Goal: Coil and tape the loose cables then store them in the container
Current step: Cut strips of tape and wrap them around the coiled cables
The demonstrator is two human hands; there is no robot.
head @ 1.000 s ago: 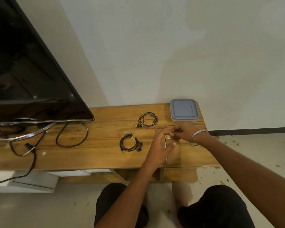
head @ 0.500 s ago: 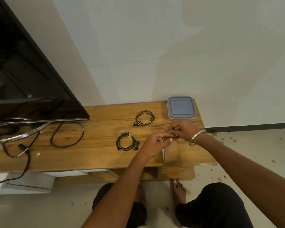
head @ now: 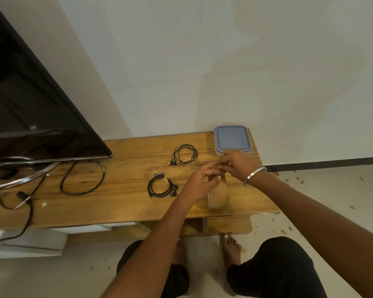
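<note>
Grainy wood table (head: 121, 203), glossy black TV (head: 30, 108), matt plastic container (head: 232, 139).

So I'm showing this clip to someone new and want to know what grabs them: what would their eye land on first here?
Probably the two hands meeting over the brown tape roll, which stands on edge near the front of the wooden table: the left hand and right hand work at its top. Next, the two small coiled black cables left of the hands, and the blue-lidded container at the table's far right corner.
</note>
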